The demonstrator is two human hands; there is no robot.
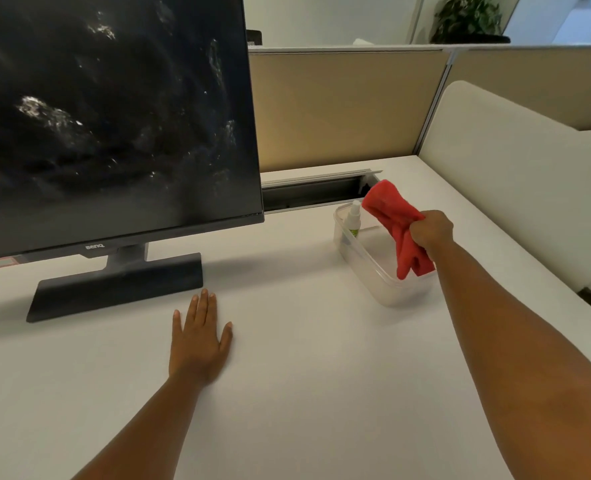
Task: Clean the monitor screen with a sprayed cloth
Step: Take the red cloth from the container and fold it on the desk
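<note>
A dark monitor (114, 109) with a smeared, spotted screen stands at the left on a black base (114, 289). My right hand (431, 230) is shut on a crumpled red cloth (396, 223), held just above a clear plastic tub (373, 271). A small white spray bottle (352, 220) stands upright in the tub's far corner, left of the cloth. My left hand (200, 337) lies flat on the white desk (304, 375), fingers spread, just in front of the monitor base and holding nothing.
An open cable slot (315, 192) runs along the desk's back edge behind the tub. Beige partition panels (342, 105) close off the back. A white rounded divider (516, 188) borders the desk at the right. A potted plant (467, 19) stands beyond the partition.
</note>
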